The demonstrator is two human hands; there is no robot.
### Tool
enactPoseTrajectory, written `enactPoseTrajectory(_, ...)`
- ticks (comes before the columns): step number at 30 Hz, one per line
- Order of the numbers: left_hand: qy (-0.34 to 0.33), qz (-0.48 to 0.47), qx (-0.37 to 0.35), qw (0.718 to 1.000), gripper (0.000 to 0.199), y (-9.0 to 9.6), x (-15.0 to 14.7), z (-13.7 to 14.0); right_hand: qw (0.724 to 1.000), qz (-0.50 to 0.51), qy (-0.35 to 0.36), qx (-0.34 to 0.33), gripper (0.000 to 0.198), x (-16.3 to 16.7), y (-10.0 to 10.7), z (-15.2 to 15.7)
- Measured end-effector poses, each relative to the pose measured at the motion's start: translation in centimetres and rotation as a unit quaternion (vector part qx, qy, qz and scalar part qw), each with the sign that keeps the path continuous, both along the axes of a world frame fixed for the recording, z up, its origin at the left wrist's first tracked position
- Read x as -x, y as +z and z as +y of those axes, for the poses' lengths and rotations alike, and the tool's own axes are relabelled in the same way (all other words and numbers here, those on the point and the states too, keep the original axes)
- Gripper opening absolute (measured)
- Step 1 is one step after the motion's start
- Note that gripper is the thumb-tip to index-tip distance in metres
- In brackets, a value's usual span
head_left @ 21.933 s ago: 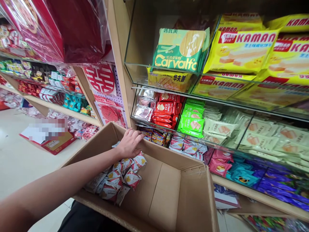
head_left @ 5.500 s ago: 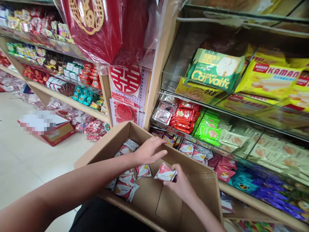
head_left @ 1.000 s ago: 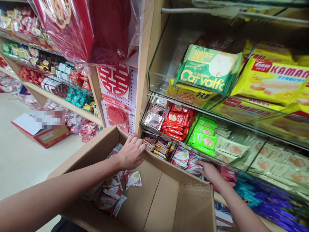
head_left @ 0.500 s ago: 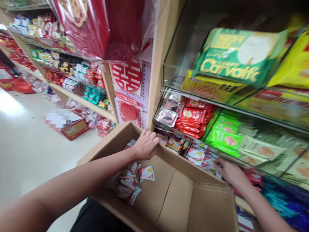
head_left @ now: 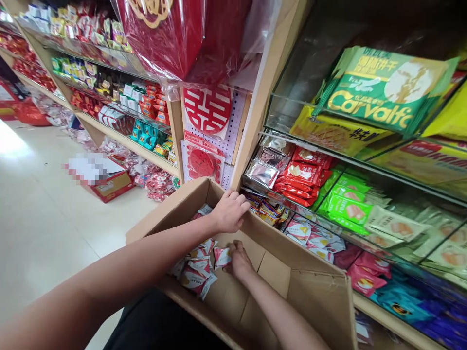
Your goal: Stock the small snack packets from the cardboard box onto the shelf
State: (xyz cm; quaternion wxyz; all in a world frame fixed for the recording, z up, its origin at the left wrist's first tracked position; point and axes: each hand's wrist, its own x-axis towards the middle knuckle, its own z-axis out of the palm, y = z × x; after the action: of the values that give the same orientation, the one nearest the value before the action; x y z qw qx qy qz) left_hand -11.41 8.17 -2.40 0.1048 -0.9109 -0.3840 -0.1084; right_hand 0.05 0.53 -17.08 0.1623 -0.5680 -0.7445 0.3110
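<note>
My left hand (head_left: 230, 211) is closed over the far rim of an open cardboard box (head_left: 317, 306), its fingers curled at the edge. Inside the box, low over its floor, my right hand (head_left: 240, 260) has its fingers on a small white and red snack packet (head_left: 221, 256). Several similar snack packets (head_left: 197, 277) lie loosely in the left part of the box, some hidden under my left forearm. Just beyond the box rim, more white and red packets (head_left: 310, 236) fill a shelf compartment.
Glass-fronted shelves rise at the right, with red packets (head_left: 301, 177), green packets (head_left: 350, 204) and a large green biscuit bag (head_left: 386, 90). A red bag in clear plastic (head_left: 182, 43) hangs ahead. A red carton (head_left: 113, 189) stands on the floor at the left.
My right hand has moved left from the shelf compartment into the box, onto a snack packet. My left hand still grips the rim. The view has shifted slightly.
</note>
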Motion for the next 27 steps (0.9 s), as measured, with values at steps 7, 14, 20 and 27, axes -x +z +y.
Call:
enactPoseTrajectory(7, -0.067, -0.125, 0.054, 0.988, 0.030, 0.5, 0.2, -0.7, 0.996, 0.057, -0.062, 0.023, 0.037, -3.7, 4.2, -2.1)
enactPoseTrajectory(14, -0.058, -0.354, 0.318, 0.877, 0.030, 0.6, -3.0, -5.6, 0.924, 0.330, -0.193, 0.000, 0.053, -6.6, 12.5, -4.5)
enactPoseTrajectory(20, -0.007, -0.415, 0.315, 0.853, 0.033, 0.3, -3.9, -6.6, 0.788, 0.506, -0.351, -0.007, 0.044, -4.0, 11.9, -5.5)
enactPoseTrajectory(27, 0.007, -0.378, 0.315, 0.871, 0.032, -0.6, -3.6, -6.8, 0.839, 0.255, -0.449, -0.170, 0.048, -3.5, 11.8, -5.3)
